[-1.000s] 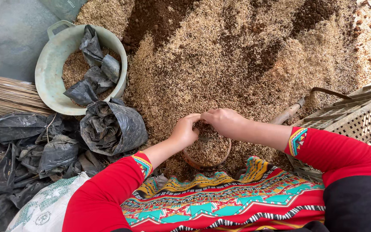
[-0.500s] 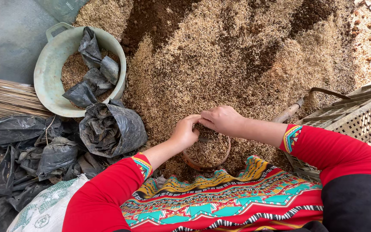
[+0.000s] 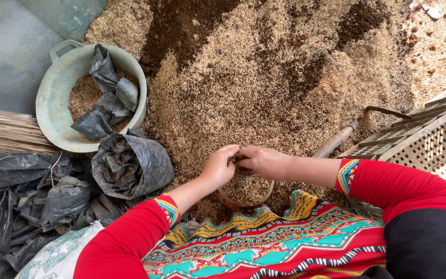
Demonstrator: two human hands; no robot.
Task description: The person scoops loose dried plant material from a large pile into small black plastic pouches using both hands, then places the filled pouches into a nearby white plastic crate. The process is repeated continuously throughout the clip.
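A small round brown pot [image 3: 245,194] heaped with rice husk mix sits in front of my knees, at the foot of a big husk-and-soil pile [image 3: 264,77]. My left hand [image 3: 219,166] curls over the pot's far left rim, fingers bent into the husk. My right hand [image 3: 264,161] lies over the far rim, fingertips meeting the left hand's. Both hands press on the filling; whether they pinch any husk is hidden.
A pale green basin [image 3: 52,103] with husk and black plastic bags stands at left. A filled black bag [image 3: 130,165] and several crumpled bags [image 3: 27,201] lie beside it. A perforated plastic crate [image 3: 429,139] and a tool handle [image 3: 336,142] sit at right.
Both hands have stayed on the pot's far rim, the fingers shifting slightly closer together over the husk. The view has tilted a little.
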